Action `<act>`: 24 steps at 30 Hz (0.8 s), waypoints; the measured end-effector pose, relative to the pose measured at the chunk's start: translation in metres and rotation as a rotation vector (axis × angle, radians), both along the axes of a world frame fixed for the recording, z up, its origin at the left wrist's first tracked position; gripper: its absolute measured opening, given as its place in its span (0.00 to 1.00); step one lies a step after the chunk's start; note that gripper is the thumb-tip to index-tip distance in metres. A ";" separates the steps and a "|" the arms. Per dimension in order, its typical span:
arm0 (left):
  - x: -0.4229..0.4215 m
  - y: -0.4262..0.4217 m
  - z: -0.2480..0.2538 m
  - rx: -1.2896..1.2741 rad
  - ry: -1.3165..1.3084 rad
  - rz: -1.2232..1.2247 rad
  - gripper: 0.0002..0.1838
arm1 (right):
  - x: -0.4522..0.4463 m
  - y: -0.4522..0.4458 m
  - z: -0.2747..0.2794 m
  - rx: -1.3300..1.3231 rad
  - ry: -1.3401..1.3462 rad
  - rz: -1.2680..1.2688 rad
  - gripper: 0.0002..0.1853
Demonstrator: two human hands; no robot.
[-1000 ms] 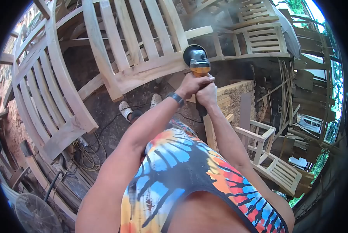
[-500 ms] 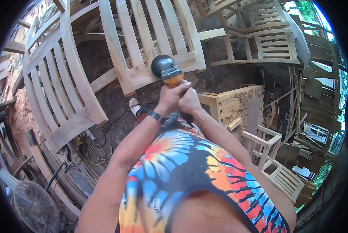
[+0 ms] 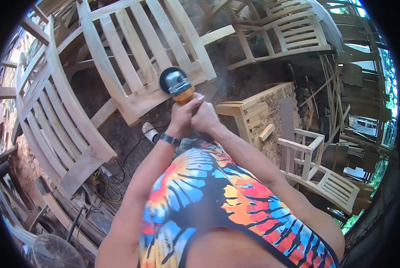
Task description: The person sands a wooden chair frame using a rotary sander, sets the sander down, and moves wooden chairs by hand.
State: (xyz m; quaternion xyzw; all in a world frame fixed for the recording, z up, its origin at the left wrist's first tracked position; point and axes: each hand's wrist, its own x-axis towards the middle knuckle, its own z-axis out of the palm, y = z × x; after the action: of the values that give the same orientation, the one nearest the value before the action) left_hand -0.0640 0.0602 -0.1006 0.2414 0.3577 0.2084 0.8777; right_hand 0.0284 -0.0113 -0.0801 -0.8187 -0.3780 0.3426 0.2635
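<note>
Both hands are closed round an angle grinder (image 3: 182, 92) with a yellow-orange body, a metal head and a dark round disc. My left hand (image 3: 181, 118), with a dark watch on its wrist, grips it from the left. From the other side my right hand (image 3: 205, 119) wraps round it, against the left. The disc is over the near rail of a pale slatted wooden frame (image 3: 151, 99), and seems to touch it. Most of the grinder's handle is hidden by my fingers.
Another slatted wooden frame (image 3: 86, 166) leans at the left. Wooden chairs (image 3: 304, 42) stand at the upper right, and a smaller chair (image 3: 318, 167) is at the right. A wooden box (image 3: 262, 105) sits nearby. Cables (image 3: 113, 185) and a round fan grille (image 3: 57, 252) lie lower left.
The view has turned a little, so frames and hands sit further left. The grinder stays over the same near rail, with both hands still holding it.
</note>
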 end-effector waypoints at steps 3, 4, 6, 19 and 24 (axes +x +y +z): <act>0.045 0.005 -0.001 0.000 -0.165 -0.084 0.13 | 0.034 -0.001 0.015 0.037 -0.167 -0.064 0.22; 0.058 0.006 0.001 0.010 -0.214 -0.102 0.13 | 0.046 -0.002 0.018 0.012 -0.200 -0.076 0.22; 0.081 0.004 0.005 0.041 -0.264 -0.161 0.13 | 0.063 -0.007 0.026 0.003 -0.235 -0.118 0.23; 0.069 -0.024 0.003 0.071 -0.225 -0.177 0.11 | 0.047 -0.037 0.026 0.044 -0.156 -0.166 0.23; 0.005 -0.016 -0.006 0.027 -0.062 -0.046 0.11 | 0.006 -0.020 -0.010 -0.074 -0.057 0.013 0.19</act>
State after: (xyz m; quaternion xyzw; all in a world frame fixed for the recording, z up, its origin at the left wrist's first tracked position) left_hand -0.0593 0.0443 -0.1070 0.2550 0.3219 0.2003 0.8895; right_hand 0.0348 -0.0312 -0.0898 -0.8349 -0.3778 0.3345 0.2198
